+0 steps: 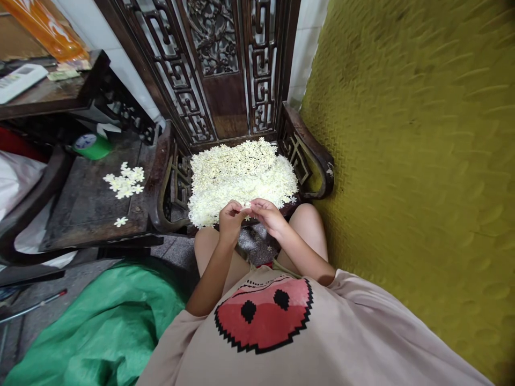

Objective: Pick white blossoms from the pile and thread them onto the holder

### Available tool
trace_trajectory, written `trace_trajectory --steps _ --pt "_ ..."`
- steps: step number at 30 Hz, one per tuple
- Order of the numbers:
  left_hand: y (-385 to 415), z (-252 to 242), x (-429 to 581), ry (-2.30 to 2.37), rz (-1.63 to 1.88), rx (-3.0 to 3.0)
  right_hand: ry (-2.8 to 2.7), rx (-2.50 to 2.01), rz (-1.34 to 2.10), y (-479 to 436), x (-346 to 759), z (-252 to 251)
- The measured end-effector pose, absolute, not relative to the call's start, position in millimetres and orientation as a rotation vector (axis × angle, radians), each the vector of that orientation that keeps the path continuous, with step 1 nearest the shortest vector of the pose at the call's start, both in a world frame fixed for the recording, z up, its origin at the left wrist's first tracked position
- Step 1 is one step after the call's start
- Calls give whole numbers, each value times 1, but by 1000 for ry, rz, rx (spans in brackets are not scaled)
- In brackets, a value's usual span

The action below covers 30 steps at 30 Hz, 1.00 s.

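Note:
My left hand (230,219) and my right hand (269,215) meet fingertip to fingertip just over the near edge of a large heap of small white flowers (237,177). Both are closed in a pinch around a small white flower (246,205), mostly covered by the fingers. The heap spreads over the seat of a dark carved wooden chair. On a dark wooden surface to the left lie a small cluster of white flowers (125,181) and one single flower (120,221).
A green tape roll (92,146) is on the left wooden seat. Further back left, a side table (76,94) holds a white device (22,81) and an orange bottle (52,32). A green sack (104,327) lies at lower left; a yellow textured mat (410,161) stands right.

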<state>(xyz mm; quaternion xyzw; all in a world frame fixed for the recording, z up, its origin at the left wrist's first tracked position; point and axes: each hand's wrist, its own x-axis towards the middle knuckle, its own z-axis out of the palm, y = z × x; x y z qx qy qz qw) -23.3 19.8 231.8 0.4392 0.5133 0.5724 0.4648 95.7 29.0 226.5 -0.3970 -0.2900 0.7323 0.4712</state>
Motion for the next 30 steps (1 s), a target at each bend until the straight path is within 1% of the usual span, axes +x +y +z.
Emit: trace_trajectory --steps 8,12,15,18,22,24,26,30 --pt "24 229 -27 1273 1477 1044 -577 -935 1885 31 99 226" --pt "32 221 -39 1369 1581 1010 -569 -1022 1806 34 107 220" --pt "55 209 -47 1483 1623 977 -515 -1075 1771 38 116 213" --pt "89 187 -51 1527 1565 926 -498 -1087 1753 41 124 208" --pt "116 155 -58 1675 1378 883 -534 -1105 1707 44 129 201" --pt "111 147 -59 1733 1389 901 -532 -1125 1706 45 129 196" --pt "94 148 -56 1684 1401 954 -509 -1143 1724 46 128 190" --pt "51 170 -36 1522 1274 1054 -434 -1129 1792 48 121 183"
